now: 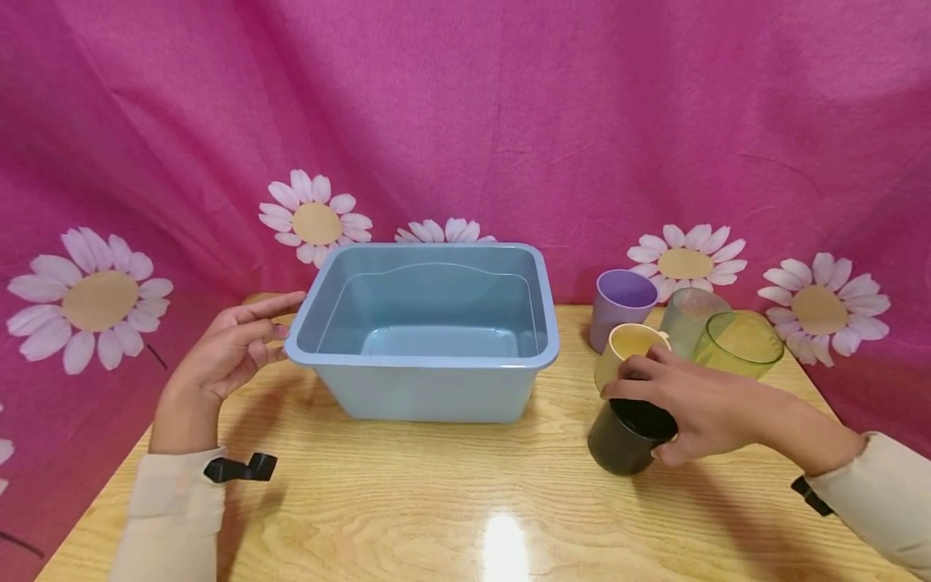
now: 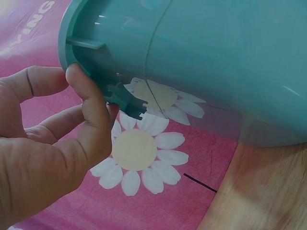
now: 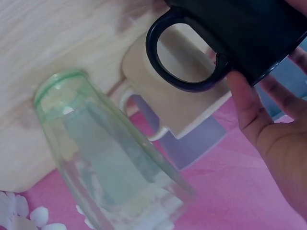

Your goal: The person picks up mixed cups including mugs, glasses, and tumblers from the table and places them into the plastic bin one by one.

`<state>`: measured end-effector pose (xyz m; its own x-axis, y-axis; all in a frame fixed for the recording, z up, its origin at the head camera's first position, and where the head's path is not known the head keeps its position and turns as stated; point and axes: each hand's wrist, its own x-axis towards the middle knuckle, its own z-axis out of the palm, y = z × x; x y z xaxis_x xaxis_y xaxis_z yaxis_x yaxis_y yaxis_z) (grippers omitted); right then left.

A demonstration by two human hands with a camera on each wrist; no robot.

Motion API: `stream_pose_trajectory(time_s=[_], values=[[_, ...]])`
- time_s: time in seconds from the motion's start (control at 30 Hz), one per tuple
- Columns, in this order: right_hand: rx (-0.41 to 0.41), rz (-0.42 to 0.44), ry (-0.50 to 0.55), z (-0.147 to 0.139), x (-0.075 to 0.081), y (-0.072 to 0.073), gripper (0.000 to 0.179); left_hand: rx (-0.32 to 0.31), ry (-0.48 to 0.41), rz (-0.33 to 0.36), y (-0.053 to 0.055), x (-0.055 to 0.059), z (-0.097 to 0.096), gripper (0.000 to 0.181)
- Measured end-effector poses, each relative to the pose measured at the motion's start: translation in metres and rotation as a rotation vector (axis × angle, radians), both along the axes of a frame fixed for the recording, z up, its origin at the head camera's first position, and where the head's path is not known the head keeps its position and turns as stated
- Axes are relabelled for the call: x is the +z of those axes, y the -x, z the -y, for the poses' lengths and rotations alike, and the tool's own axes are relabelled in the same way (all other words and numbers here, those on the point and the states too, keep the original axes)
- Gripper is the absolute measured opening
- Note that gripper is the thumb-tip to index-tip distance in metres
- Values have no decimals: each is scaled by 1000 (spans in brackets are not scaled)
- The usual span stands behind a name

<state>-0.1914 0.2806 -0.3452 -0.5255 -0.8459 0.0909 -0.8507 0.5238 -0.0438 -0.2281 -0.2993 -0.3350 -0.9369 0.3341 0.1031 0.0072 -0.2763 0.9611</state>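
Note:
My right hand (image 1: 691, 404) grips a black mug (image 1: 621, 444) by its rim, thumb on the near side and fingers over the far side. In the right wrist view the mug's looped handle (image 3: 152, 48) shows beside the thumb. A yellow mug (image 1: 611, 364) stands just behind the black one, partly covered by my fingers. On the other side, my left hand (image 1: 233, 347) is at the left rim of a blue-grey plastic tub (image 1: 436, 396), its fingers loosely extended. The left wrist view shows the thumb (image 2: 88, 91) under the tub's lip, near a small bracket (image 2: 127, 103). Nothing lies inside the tub.
Behind the mugs stand a purple cup (image 1: 618, 311), a frosted clear glass (image 1: 687, 319) and a greenish-yellow clear glass (image 1: 742, 347), close together at the right. The wooden table (image 1: 407, 501) ends at a pink flowered cloth (image 1: 465, 121) at the back and sides.

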Motion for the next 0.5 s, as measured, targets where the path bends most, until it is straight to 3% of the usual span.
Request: stream_pose_trajectory(time_s=[0.5], values=[[-10,-18,-45,10,49,-5,75,-11,-11,-1,1,-2,2,50]])
